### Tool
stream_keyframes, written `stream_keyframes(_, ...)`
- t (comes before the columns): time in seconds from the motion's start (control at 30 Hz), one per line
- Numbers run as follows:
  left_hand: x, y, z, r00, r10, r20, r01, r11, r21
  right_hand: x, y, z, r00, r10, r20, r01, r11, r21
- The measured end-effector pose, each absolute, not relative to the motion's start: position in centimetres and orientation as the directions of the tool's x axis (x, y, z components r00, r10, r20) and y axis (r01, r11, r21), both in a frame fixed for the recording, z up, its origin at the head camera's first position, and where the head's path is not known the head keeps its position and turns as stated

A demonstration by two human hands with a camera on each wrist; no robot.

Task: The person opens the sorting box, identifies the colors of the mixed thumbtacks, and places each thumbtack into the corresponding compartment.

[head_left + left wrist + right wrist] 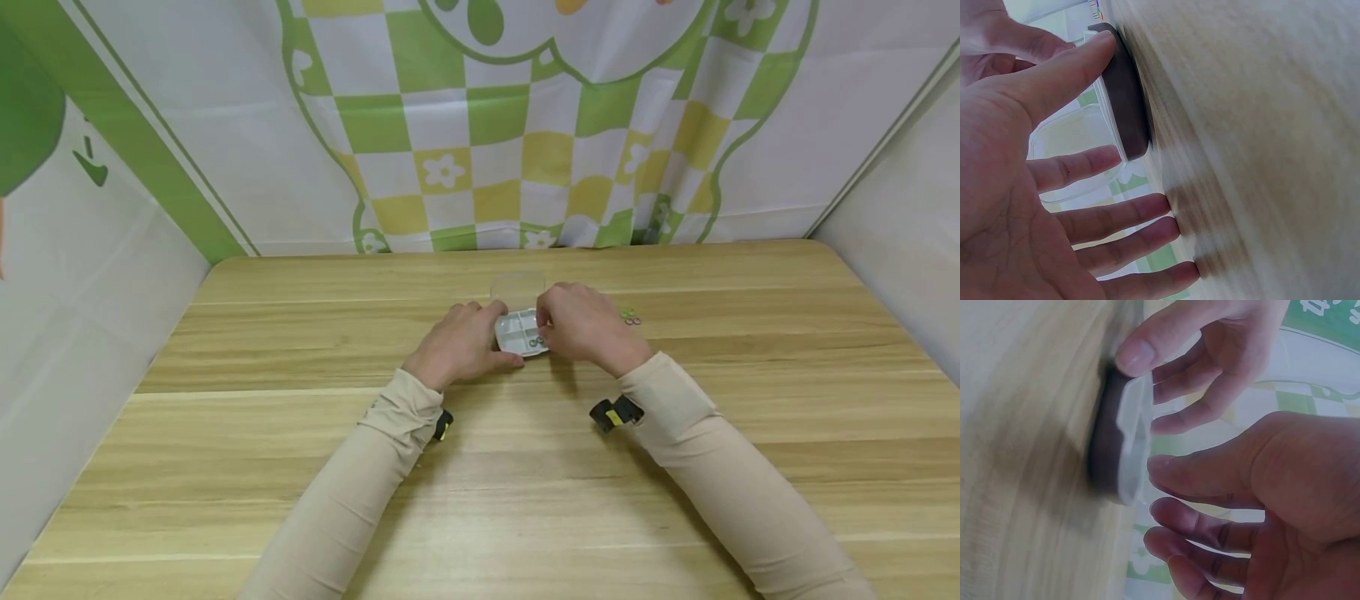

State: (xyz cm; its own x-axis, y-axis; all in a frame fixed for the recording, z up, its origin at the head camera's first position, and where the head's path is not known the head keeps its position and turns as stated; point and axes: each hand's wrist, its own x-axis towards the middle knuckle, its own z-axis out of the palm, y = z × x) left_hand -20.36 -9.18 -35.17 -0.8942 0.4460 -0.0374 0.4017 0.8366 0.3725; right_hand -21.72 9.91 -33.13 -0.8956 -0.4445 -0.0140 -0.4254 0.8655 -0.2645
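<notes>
A small white pill box (513, 333) with divided compartments and a dark base sits on the table, its clear lid (517, 285) raised at the far side. My left hand (463, 343) holds the box from the left, thumb on the near edge and index finger on the far edge; its other fingertips touch the table. My right hand (587, 327) is over the box's right side with curled fingers. In the right wrist view, the thumb (1200, 472) hides the index fingertip, so anything between them cannot be seen. Small green-rimmed round pieces (534, 342) lie in a near compartment.
Several small green and pinkish round pieces (631, 317) lie on the wooden table (510, 500) right of my right hand. A checkered green, yellow and white curtain (525, 150) hangs behind the table's far edge. Black wrist cameras (617, 412) sit under both sleeves.
</notes>
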Motion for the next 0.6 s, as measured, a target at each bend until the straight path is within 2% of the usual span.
stream_keyframes(0.6,-20.5,-9.1,-35.4,-0.895,0.444,-0.036,0.403,0.842,0.359,-20.8,10.3,-31.0,-0.904,-0.428,0.026,-0.419,0.869,-0.265)
